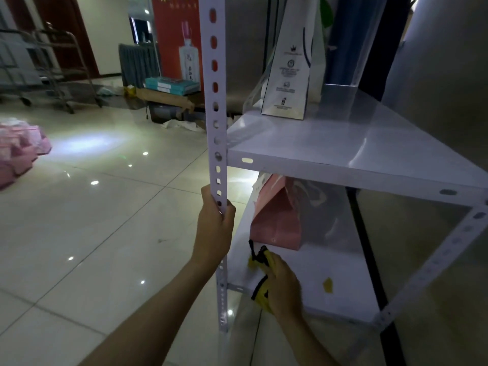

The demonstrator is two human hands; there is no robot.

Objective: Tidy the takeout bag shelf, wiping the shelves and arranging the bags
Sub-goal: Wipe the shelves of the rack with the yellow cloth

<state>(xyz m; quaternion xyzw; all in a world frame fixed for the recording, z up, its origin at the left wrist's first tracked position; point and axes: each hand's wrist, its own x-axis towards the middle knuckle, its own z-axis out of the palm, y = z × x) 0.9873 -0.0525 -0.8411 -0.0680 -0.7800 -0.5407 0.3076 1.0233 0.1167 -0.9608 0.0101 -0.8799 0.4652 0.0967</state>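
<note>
At the front left corner of the shelf unit, the left hand (215, 220) wraps its fingers round the upright post (215, 101), a white perforated angle bar whose long axis runs straight up and down. The grip sits just below the upper shelf (343, 143).

Lower down, the right hand (284, 286) reaches in over the lower shelf (330, 302) and clutches a yellow cloth (260, 297) with black trim, fingers curled round it. The cloth is bunched, running roughly front to back under the hand, with a black strap end poking out toward the rear. Whether it is pressed flat on the shelf cannot be told. A small yellow scrap (328, 285) lies on the same shelf, well to the right of the hand.

Behind the cloth, a pink bag (277, 220) stands upright on the lower shelf, leaning slightly, with a clear bag (322, 215) just beside it to the right.

On the upper shelf, a white bag (287, 75) with printed icons stands upright at the back, narrow side facing forward. A blue bag (343, 43) stands beside it to the right. The front of that shelf is bare and glossy.

Off to the left, on the tiled floor (105, 233), lies a pink heap (18, 149).
</note>
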